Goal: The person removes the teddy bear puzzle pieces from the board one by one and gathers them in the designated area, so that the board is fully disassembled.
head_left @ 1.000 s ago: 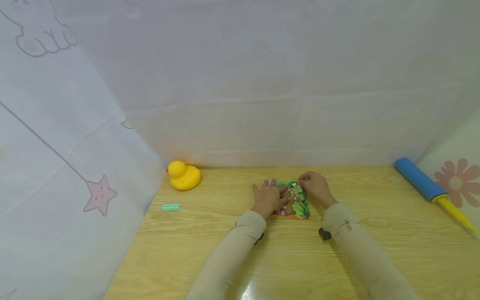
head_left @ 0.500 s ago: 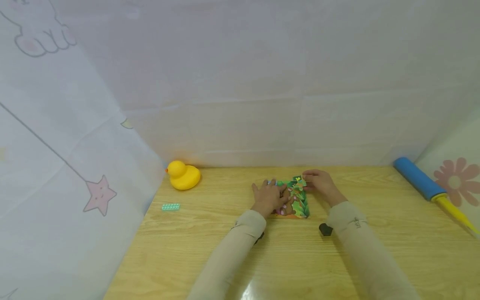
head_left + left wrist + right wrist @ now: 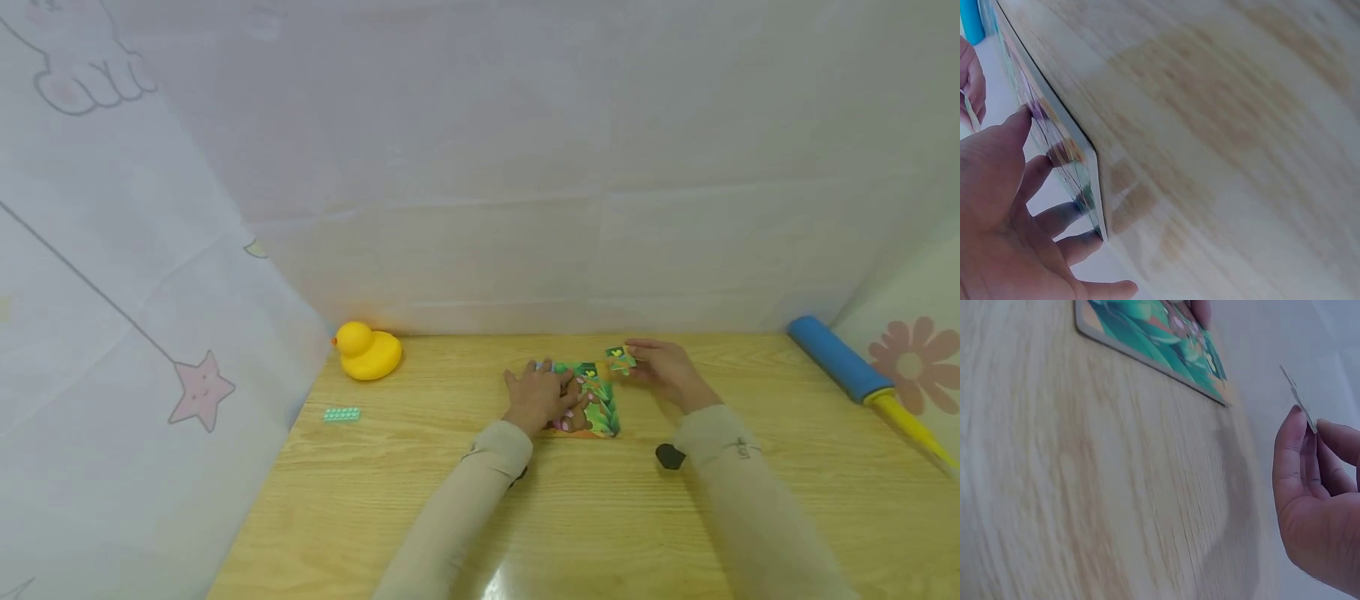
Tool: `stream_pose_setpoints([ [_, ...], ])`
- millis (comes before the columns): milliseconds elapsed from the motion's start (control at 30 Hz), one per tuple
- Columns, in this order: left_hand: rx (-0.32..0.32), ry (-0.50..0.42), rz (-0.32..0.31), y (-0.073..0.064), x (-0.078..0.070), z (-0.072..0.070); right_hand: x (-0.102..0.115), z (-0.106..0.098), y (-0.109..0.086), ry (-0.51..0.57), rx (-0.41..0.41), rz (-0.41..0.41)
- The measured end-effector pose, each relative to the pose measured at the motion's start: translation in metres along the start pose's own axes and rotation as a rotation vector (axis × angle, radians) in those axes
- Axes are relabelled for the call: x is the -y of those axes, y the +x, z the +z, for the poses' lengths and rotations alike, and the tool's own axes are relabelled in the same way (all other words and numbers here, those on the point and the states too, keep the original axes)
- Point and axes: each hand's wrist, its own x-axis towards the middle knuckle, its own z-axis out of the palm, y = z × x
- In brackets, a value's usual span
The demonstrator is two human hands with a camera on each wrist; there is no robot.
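A flat, colourful jigsaw puzzle board (image 3: 606, 415) lies on the table, showing brown animal figures and green leaves. My left hand (image 3: 536, 397) rests on its left part with fingers spread, covering much of the picture. In the left wrist view, the fingertips of that hand (image 3: 1016, 206) touch the board's face. Beyond the board's far right corner, my right hand (image 3: 666, 372) pinches a puzzle piece (image 3: 619, 360) between thumb and fingers. The right wrist view shows the piece (image 3: 1300, 403) edge-on, raised off the table and apart from the board (image 3: 1166, 353).
A yellow rubber duck (image 3: 369, 351) sits at the table's back left, with a small mint-green studded block (image 3: 342, 414) in front of it. At the right edge lies a blue tube with a yellow handle (image 3: 843, 360). A pale cloth wall (image 3: 480, 250) stands behind the table.
My right hand has lifted the puzzle piece from the board's far right corner and carried it to the right. A similar picture shows on the board there. The left hand has stayed put.
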Motion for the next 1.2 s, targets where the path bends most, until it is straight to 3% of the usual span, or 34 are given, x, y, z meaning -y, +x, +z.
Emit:
stream_pose_setpoints([
  [333, -0.006, -0.011, -0.011, -0.001, -0.002, 0.004, 0.000, -0.041, -0.013, 0.077, 0.015, 0.021],
  [800, -0.015, 0.015, -0.005, 0.002, 0.001, 0.005, 0.001, -0.091, -0.031, 0.125, -0.044, 0.035],
  [1067, -0.022, 0.023, -0.002, 0.001, 0.000, 0.003, -0.002, -0.102, -0.035, -0.032, -0.136, 0.091],
  [1200, -0.024, 0.021, -0.005, 0.000, 0.000, 0.001, -0.003, -0.102, -0.035, -0.032, -0.151, 0.096],
])
